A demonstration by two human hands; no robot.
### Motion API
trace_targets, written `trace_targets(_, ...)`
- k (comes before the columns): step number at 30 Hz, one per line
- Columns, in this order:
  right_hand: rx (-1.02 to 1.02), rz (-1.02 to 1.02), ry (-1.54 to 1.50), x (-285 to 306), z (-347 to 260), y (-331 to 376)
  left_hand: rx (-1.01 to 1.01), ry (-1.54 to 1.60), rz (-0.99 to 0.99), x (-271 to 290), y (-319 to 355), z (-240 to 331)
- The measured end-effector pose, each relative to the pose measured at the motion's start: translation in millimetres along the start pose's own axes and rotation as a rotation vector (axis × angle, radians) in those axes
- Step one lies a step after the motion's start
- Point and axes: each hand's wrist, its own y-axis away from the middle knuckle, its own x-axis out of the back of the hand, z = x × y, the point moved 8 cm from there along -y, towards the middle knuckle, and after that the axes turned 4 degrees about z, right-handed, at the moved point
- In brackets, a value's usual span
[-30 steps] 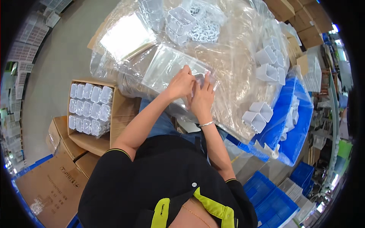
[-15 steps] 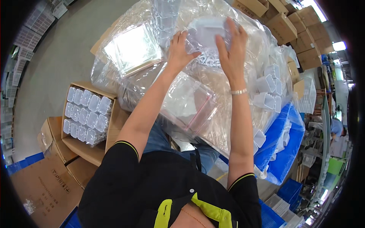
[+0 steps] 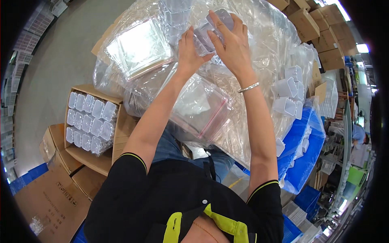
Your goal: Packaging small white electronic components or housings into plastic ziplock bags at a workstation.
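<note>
Between my hands, at the far middle of the plastic-covered work surface, is a clear plastic container (image 3: 204, 37), tilted. My left hand (image 3: 190, 56) grips its left side, thumb toward the near end. My right hand (image 3: 234, 48) curls over its right side, with fingers on the upper part. Part of the container is hidden by my fingers. Small whitish pieces (image 3: 218, 60) show only a little beside my right hand. A stack of nested clear containers (image 3: 176, 18) stands just left of it.
Flat clear bags lie in a shiny stack (image 3: 139, 48) and a red-edged stack (image 3: 198, 107). More containers (image 3: 288, 87) lie at the right, above a plastic-lined blue crate (image 3: 310, 156). An open carton (image 3: 91, 121) of packed containers stands left; cardboard boxes (image 3: 302, 26) are piled far right.
My hands have come closer together around the container. My right hand has moved left and turned inward, now on the container. The small whitish pieces are mostly covered now.
</note>
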Motion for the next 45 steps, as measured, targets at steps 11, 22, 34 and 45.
trace_targets(11,-0.097,-0.180,-0.066,-13.0,8.2,-10.0,0.106,0.031,-0.071,-2.2,5.3,-10.1)
trace_targets(22,-0.157,-0.337,0.055,-27.1,-12.1,-6.1,0.040,0.111,-0.055,-1.5,10.0,-23.2)
trace_targets(34,-0.550,-0.017,-0.014,-36.9,31.9,279.1,0.140,0.132,-0.618,-22.7,240.6,47.6)
trace_targets(45,-0.818,-0.053,-0.174,-26.7,29.7,322.6,0.015,-0.132,-0.593,-16.9,257.3,54.0)
